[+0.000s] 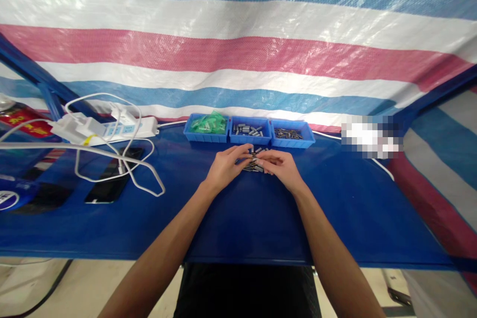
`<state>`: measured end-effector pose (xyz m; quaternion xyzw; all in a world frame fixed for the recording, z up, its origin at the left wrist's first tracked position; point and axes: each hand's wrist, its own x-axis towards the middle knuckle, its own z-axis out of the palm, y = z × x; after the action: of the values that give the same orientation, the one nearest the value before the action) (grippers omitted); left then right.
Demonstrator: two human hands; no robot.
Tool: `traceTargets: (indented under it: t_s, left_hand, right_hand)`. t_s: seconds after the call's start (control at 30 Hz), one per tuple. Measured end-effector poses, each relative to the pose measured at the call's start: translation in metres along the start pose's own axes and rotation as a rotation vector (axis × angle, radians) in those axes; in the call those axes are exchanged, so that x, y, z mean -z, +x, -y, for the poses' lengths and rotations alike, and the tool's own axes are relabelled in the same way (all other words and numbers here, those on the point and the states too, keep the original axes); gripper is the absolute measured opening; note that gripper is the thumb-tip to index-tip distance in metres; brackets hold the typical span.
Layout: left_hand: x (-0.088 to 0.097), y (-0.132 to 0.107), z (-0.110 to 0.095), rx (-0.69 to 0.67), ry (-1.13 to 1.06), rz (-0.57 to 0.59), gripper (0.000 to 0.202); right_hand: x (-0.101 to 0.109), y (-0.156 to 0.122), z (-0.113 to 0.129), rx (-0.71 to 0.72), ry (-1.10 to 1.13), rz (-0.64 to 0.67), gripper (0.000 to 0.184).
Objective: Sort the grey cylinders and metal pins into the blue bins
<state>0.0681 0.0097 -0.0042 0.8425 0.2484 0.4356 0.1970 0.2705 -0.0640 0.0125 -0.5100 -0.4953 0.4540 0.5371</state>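
My left hand [225, 167] and my right hand [282, 168] meet over a small pile of metal pieces [258, 168] on the blue table. Grey cylinders and thin, screw-like pieces make up the pile. Thumb and fingers of the left hand are drawn together at its left side, by a small grey piece. The right hand is closed in a pinch at the pile's right side. What either hand grips is too small to make out. Just behind stand a blue bin of grey metal cylinders [250, 140] and a blue bin of screws [292, 142].
Beside them, a third blue bin [206, 137] contains green plastic bags [209, 123]. At left lie a white power strip [128, 128], looped white cables [158, 179] and a black phone [108, 186]. A striped tarp [238, 54] hangs behind the blue table [253, 228].
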Motion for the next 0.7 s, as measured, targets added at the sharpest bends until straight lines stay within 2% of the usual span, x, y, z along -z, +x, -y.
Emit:
traceTargets:
  t_s: [0.23, 0.37, 0.43, 0.5, 0.6, 0.7]
  left_hand:
    - [-0.003, -0.002, -0.003, -0.03, 0.033, 0.013, 0.033]
    - [0.005, 0.004, -0.008, -0.01, 0.037, 0.068, 0.035]
    - [0.014, 0.009, -0.01, 0.026, 0.086, 0.113, 0.038]
    - [0.024, 0.012, -0.009, 0.072, 0.179, 0.169, 0.032]
    - [0.034, 0.013, -0.002, 0.119, 0.253, 0.338, 0.026]
    - [0.036, 0.011, 0.007, 0.171, 0.28, 0.444, 0.014]
  right_hand:
    - [0.002, 0.001, -0.007, -0.022, -0.003, -0.012, 0.032]
    - [0.002, 0.002, -0.009, -0.011, 0.018, -0.065, 0.03]
    - [0.003, 0.004, -0.009, 0.017, 0.011, -0.154, 0.029]
    - [0.008, 0.007, -0.009, 0.077, 0.001, -0.303, 0.03]
    - [0.02, 0.012, -0.012, 0.186, -0.035, -0.524, 0.036]
    - [0.033, 0.015, -0.018, 0.202, -0.101, -0.559, 0.051]
